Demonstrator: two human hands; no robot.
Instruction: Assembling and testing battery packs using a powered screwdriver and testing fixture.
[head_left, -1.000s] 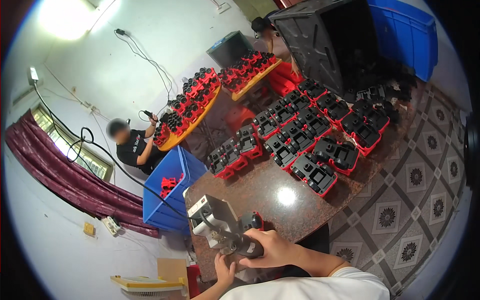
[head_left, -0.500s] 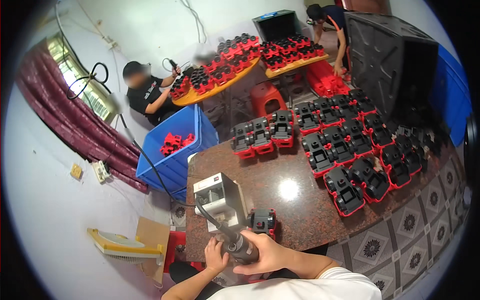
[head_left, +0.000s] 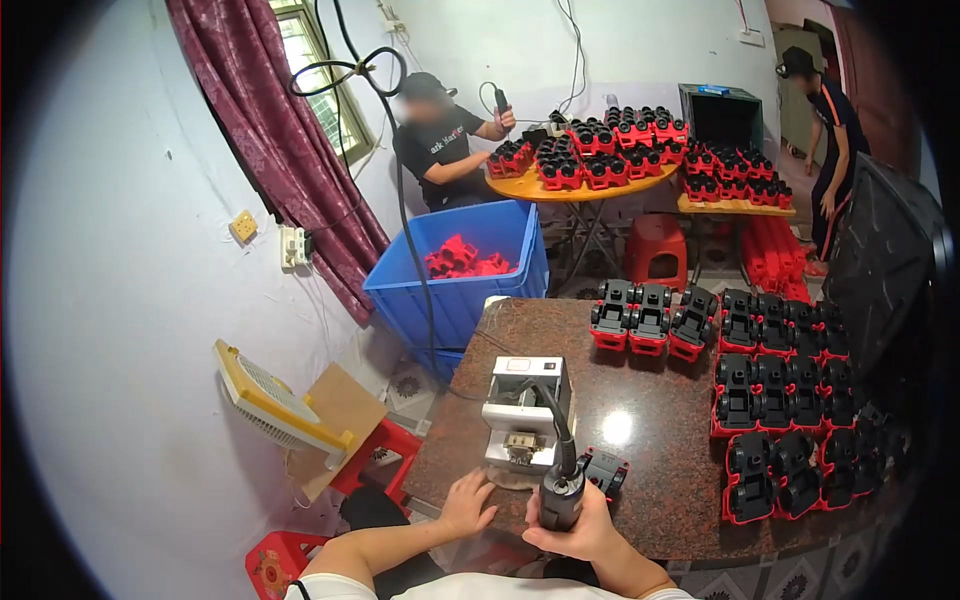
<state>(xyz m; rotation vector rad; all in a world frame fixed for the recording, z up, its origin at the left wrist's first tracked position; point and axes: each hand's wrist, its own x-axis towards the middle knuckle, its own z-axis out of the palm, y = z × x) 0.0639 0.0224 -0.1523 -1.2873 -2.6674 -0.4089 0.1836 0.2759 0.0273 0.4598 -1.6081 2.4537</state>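
Note:
My right hand (head_left: 588, 532) is wrapped round a black corded electric screwdriver (head_left: 562, 498), whose cable rises from its top. The tool's lower end is hidden. Just left of it, my left hand (head_left: 467, 503) rests at the table's near edge with its fingers apart, holding nothing. Beyond both hands stands a small white box-shaped machine (head_left: 527, 370), probably a screw feeder, with a metal part in its front. A black-and-red toy car body (head_left: 607, 474) lies right of it, partly hidden by my right hand.
Rows of black-and-red car bodies (head_left: 770, 390) cover the right of the brown stone table (head_left: 650, 510). A blue bin (head_left: 450, 300) holds red parts. Left stand a yellow-framed fan (head_left: 275, 400) and red stool (head_left: 395, 460). Two people work behind, one at a round table (head_left: 590, 187).
My view has shifted, so the scene sits differently. My left hand has moved away from the screwdriver and its fingers have spread. The bending person at the back right now stands more upright.

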